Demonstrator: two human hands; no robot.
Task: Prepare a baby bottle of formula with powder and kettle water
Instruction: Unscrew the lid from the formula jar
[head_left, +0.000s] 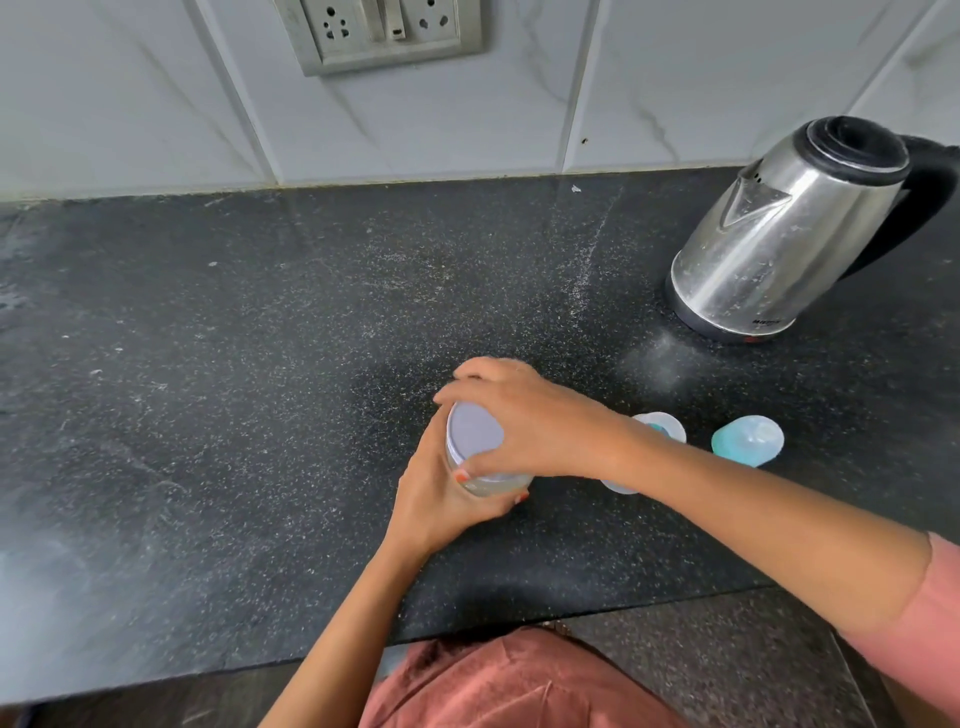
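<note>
**Jar gripped by both hands near the bench's front edge**

A jar (493, 484) is held on the dark speckled bench (260, 364), slightly at 5 o'clock from the middle of the view. The left hand (441, 499) is wrapped around the jar's clear body from the 7 o'clock side, with the fingers curled round the wall. The right hand (524, 415) is laid over the grey lid (475, 436) from the 3 o'clock side, and its fingertips and thumb are clamped on the lid's rim.

Just beyond the right wrist, at 3 o'clock from the jar, a pale bottle (662, 423) is partly hidden by the arm; whether it stands or lies cannot be told. A teal cap (748, 440) is seen near it, further toward 3 o'clock and apart from it. A steel kettle (779, 234) with a black handle is set at 2 o'clock, well apart from the hands. A socket plate (384, 31) is fixed to the tiled wall at 12 o'clock.
</note>
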